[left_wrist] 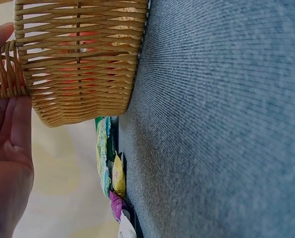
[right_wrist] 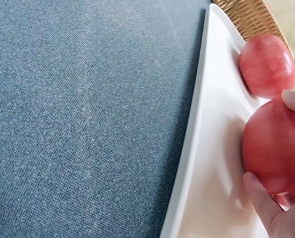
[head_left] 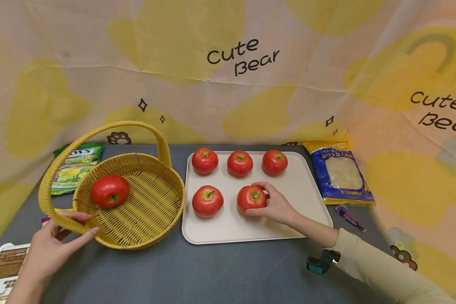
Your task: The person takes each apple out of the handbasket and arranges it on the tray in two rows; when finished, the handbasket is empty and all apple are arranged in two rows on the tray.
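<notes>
My left hand (head_left: 55, 242) holds the yellow wicker basket (head_left: 176, 219) where its handle (head_left: 47, 185) meets the near-left rim, thumb on one side and fingers on the other. Inside the basket, at its left, lies one red apple (head_left: 110, 191). A cream tray (head_left: 300, 219) stands to the right with several red apples in two rows. My right hand (head_left: 275, 204) grips the front-row apple (head_left: 251, 199), thumb on the near side and fingers on the far side. In the right wrist view this apple (right_wrist: 274, 146) sits low at the tray, close to another apple (right_wrist: 266, 65).
A green snack bag (head_left: 77, 169) lies behind the basket at the left. Right of the tray are a blue and yellow packet (head_left: 340, 173) and a purple-wrapped candy (head_left: 349, 217). A white printed packet (head_left: 7, 266) lies at the near left. Patterned cloth (head_left: 232, 105) hangs behind the table.
</notes>
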Demonstrator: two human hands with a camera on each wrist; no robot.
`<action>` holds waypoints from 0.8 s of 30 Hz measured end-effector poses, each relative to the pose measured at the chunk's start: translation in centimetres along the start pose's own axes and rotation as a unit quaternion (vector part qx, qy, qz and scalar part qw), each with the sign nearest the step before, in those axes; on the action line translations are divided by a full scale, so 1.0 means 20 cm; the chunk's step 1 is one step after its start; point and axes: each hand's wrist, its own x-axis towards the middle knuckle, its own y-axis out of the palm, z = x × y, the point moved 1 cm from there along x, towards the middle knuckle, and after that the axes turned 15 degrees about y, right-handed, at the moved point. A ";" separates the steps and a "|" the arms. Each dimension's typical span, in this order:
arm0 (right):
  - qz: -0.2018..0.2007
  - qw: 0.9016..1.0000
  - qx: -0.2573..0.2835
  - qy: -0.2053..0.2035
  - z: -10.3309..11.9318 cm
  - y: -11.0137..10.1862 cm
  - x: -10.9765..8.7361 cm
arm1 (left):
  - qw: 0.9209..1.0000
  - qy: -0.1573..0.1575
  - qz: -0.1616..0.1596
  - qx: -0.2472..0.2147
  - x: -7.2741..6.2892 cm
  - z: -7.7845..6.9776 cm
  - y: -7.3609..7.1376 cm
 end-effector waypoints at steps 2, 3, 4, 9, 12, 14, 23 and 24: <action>-0.005 1.000 -0.008 0.001 0.00 0.01 0.00 | 1.000 -0.001 0.002 0.001 0.00 0.00 0.00; -0.007 1.000 -0.012 -0.001 0.00 0.01 0.00 | 1.000 -0.002 0.003 0.000 0.00 0.00 0.00; -0.010 1.000 -0.016 -0.005 0.00 0.01 0.00 | 1.000 -0.003 0.002 0.001 0.00 -0.01 -0.01; -0.017 0.999 -0.025 -0.015 0.01 0.03 -0.01 | 1.000 -0.012 0.007 0.004 0.00 0.00 -0.01; -0.020 0.999 -0.029 -0.018 0.02 0.04 -0.01 | 1.000 -0.016 0.011 0.007 0.00 0.00 -0.01; -0.021 0.999 -0.031 -0.021 0.01 0.04 -0.01 | 1.000 -0.016 0.011 0.006 0.00 0.01 -0.01; -0.016 0.998 -0.043 -0.033 0.00 0.03 -0.02 | 1.000 -0.004 0.003 0.001 0.00 0.02 -0.01; -0.015 0.998 -0.043 -0.034 0.00 0.03 -0.02 | 1.000 -0.003 0.003 0.000 0.00 0.02 -0.01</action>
